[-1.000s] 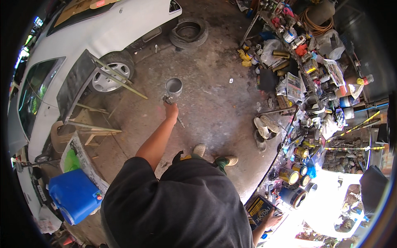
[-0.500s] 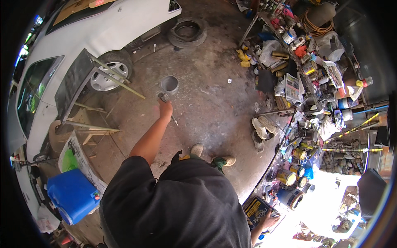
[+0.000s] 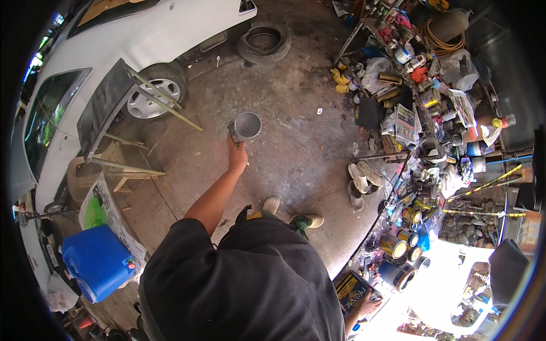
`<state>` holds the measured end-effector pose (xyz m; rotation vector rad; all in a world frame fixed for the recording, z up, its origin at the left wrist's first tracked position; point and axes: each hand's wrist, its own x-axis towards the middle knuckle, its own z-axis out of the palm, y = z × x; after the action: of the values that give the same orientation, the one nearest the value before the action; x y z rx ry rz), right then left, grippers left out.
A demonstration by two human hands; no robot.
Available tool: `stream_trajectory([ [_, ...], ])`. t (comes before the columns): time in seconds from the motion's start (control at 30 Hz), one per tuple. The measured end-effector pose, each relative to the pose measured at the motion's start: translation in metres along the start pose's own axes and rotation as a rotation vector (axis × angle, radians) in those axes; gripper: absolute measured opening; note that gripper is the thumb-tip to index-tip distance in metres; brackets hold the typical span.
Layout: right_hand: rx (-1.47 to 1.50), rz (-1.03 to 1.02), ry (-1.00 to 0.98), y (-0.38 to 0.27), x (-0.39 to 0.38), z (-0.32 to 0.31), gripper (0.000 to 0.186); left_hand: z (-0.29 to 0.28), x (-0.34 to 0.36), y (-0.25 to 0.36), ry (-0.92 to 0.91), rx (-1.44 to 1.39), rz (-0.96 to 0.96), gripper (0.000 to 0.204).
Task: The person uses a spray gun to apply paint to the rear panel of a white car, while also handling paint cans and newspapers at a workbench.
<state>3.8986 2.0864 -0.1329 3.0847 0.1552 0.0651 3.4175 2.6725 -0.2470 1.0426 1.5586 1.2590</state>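
Observation:
My left hand (image 3: 237,156) reaches out over the floor, fingers closed around the handle of what looks like a spray gun (image 3: 232,132). A round grey cup (image 3: 248,125), its open top facing up, sits at the gun's upper end. Down at the lower right, my right hand (image 3: 369,306) has its fingers curled at the edge of a dark box or tin (image 3: 351,288) with yellow markings. Strong glare falls beside that hand and partly hides its grip.
A white car (image 3: 119,45) stands at the left behind a dark panel on a stand (image 3: 105,105). A tyre (image 3: 264,42) lies ahead. A blue jerrycan (image 3: 96,261) is at lower left. Cluttered shelves (image 3: 424,113), slippers (image 3: 364,177) and paint cans (image 3: 392,246) line the right.
My left hand has raised the spray gun slightly, and its cup has swung to the right of the hand. The view has shifted a little. My right hand stays by the dark box.

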Motion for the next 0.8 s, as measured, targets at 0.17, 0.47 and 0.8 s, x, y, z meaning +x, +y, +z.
stream_trajectory([
  [0.17, -0.005, -0.055, 0.057, 0.017, 0.006, 0.013, 0.097, 0.008, -0.016, 0.017, -0.003, 0.064, -0.022, 0.065],
  [0.47, -0.004, -0.059, 0.09, 0.017, 0.007, 0.017, 0.099, 0.004, -0.007, 0.003, -0.088, -0.067, -0.315, 0.063],
  [0.8, -0.035, -0.02, 0.074, 0.017, 0.007, 0.019, 0.098, 0.011, 0.012, 0.009, -0.232, -0.014, -0.622, 0.04],
])
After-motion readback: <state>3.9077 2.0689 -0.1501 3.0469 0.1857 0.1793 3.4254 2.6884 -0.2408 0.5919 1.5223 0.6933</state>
